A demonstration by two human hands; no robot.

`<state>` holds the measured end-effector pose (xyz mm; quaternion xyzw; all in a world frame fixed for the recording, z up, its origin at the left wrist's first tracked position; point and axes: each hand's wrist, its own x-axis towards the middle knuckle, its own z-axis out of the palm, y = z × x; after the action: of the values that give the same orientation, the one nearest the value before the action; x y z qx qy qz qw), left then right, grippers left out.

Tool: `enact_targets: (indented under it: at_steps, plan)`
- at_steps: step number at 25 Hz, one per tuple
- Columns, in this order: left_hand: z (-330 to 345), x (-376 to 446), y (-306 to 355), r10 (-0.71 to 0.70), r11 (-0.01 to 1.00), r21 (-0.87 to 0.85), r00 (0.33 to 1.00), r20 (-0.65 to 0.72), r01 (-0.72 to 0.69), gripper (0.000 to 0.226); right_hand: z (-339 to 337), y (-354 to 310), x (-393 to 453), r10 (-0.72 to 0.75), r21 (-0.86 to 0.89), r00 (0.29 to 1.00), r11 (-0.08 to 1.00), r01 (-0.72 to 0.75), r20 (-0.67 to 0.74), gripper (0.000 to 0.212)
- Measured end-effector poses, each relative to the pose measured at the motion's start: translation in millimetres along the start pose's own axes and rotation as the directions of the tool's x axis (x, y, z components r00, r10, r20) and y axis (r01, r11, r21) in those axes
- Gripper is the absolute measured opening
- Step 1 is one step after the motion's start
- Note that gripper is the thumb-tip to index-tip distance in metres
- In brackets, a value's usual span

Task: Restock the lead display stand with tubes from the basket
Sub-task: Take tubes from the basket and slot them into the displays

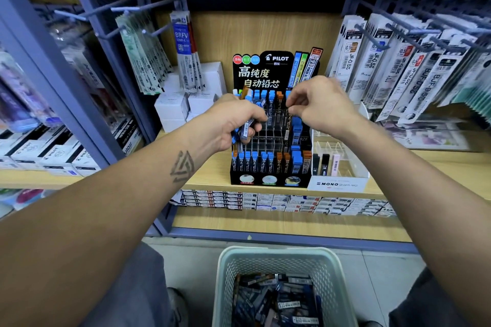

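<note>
Gripping a bundle of lead tubes point(248, 125) in curled fingers, the left hand point(228, 125) is hovering over the left side of the lead display stand point(271, 141), while the right hand point(318, 106) is pinching thumb against fingertips at the upper rows; whether a tube is sitting in that pinch cannot be told. The stand is sitting on the wooden shelf point(207, 178), near its front edge, just beside a white MONO stand point(338, 183). Its front row and back row are looking mostly filled with blue and orange caps, but many middle slots are showing bare. Down on the floor, the basket point(281, 260) is holding plenty more tubes, so the restocking is appearing well under way yet far from finished.
</note>
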<state>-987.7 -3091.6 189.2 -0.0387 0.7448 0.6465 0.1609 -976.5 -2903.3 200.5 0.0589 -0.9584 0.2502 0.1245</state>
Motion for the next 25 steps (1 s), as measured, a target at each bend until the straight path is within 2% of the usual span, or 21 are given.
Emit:
enact_targets:
  at_steps: [8,14,19,22,24,25]
  plan:
    - [7,1,-4,-0.011,1.0,0.023,1.0,-0.01,0.011,0.027,-1,3,-4,-0.005,0.016,1.0,1.0,0.005,0.004,0.01]
    - [11,3,-7,-0.023,0.999,0.039,1.0,0.006,0.023,0.021,5,1,-11,-0.069,-0.165,0.996,0.983,0.077,0.055,0.013]
    - [14,4,-7,-0.03,1.0,0.006,0.999,0.04,0.03,0.018,14,-2,-15,-0.155,-0.381,0.984,0.907,0.179,0.093,0.005]
    - [13,5,-8,-0.046,0.997,-0.05,0.995,0.083,0.05,0.013,18,-1,-18,-0.178,-0.476,0.976,0.852,0.218,0.129,0.008]
    - [10,6,-9,-0.063,0.989,-0.122,0.989,0.134,0.08,0.012,15,-4,-17,-0.2,-0.4,0.976,0.89,0.216,0.082,0.011]
    - [9,7,-9,-0.07,0.98,-0.172,0.985,0.158,0.097,0.012,13,-7,-18,-0.175,-0.25,0.984,0.951,0.181,0.045,0.011]
